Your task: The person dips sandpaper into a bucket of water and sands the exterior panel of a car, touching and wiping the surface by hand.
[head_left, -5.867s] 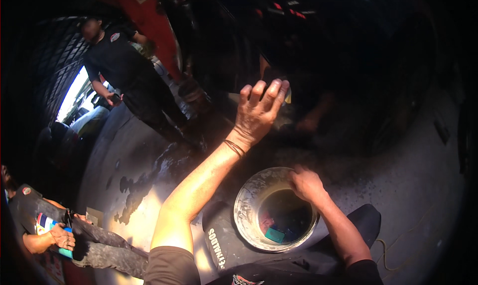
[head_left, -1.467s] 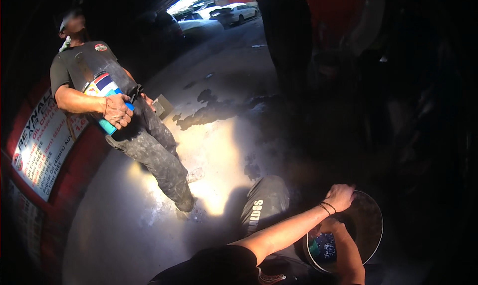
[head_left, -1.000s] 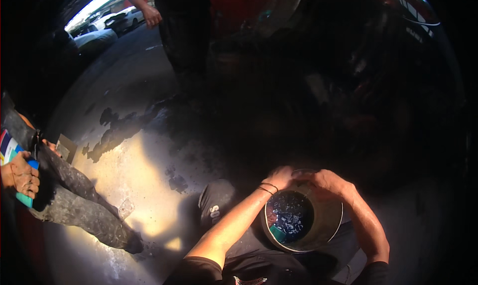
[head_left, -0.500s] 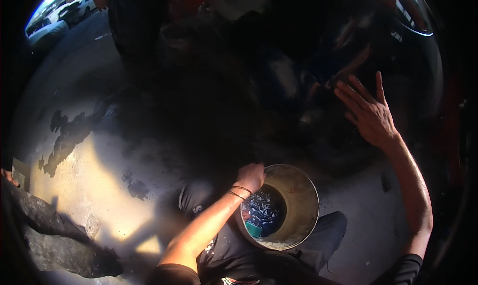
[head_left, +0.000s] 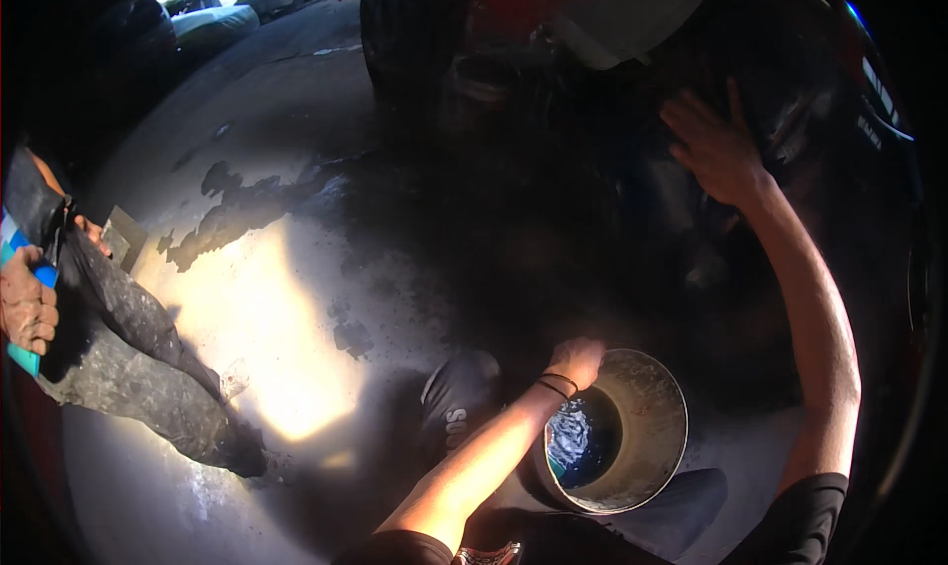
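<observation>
Fingers of the left hand (head_left: 576, 356) curl shut over the near rim of a metal bucket (head_left: 647, 387), the wrist bent down and ringed by two thin dark bands, the bare forearm running back toward the lower edge of the view. The right hand (head_left: 713, 148) is raised well above and beyond the bucket, palm out and fingers spread wide, holding nothing; it lies against or just before a dark bulky surface, and whether it touches cannot be told. Its arm stretches nearly straight from a dark short sleeve at the lower right.

The bucket stands low in the view, just in front of the person's dark-clad knees, its mouth tipped slightly toward the camera. Its inner wall is grey and scuffed, and bluish rippled liquid shows at the bottom.

Beyond lies a concrete floor (head_left: 276, 308) with dark wet patches and a bright sunlit area. A second person (head_left: 109, 348) stands at the left in grimy grey trousers.
</observation>
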`<state>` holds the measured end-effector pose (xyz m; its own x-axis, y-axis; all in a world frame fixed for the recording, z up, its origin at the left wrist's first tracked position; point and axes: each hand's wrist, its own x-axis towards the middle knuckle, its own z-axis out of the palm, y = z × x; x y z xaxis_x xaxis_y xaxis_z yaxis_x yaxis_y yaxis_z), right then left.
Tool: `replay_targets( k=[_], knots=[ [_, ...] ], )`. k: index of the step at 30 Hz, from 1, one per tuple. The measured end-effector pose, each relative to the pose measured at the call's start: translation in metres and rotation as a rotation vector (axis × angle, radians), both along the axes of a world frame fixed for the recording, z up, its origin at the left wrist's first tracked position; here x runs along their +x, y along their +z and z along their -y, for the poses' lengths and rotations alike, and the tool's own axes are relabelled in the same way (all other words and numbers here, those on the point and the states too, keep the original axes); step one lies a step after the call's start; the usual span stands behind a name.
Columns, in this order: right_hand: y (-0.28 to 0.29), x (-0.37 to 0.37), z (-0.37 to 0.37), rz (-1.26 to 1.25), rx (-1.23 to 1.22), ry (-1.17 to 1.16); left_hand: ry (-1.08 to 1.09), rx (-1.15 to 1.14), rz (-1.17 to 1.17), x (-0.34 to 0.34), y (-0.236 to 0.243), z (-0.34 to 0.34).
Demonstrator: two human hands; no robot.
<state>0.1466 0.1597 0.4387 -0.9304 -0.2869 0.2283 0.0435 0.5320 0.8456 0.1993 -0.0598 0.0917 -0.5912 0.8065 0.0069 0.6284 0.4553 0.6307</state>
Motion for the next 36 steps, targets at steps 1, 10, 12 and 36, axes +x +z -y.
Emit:
replay_targets(
  k=[1,10,12,36],
  knots=[
    [0.004,0.044,0.018,-0.025,-0.141,0.005,-0.004,0.029,-0.005,-0.001,-0.004,0.003],
    [-0.005,0.150,0.010,-0.043,-0.410,-0.029,0.008,0.033,-0.055,0.012,-0.004,0.000],
    [0.018,0.087,0.035,-0.064,-0.369,0.104,0.054,0.077,-0.111,0.009,-0.014,0.001],
    [-0.274,0.179,0.068,1.052,-0.890,-0.454,0.030,-0.033,-0.058,0.000,0.015,0.010]
  ],
)
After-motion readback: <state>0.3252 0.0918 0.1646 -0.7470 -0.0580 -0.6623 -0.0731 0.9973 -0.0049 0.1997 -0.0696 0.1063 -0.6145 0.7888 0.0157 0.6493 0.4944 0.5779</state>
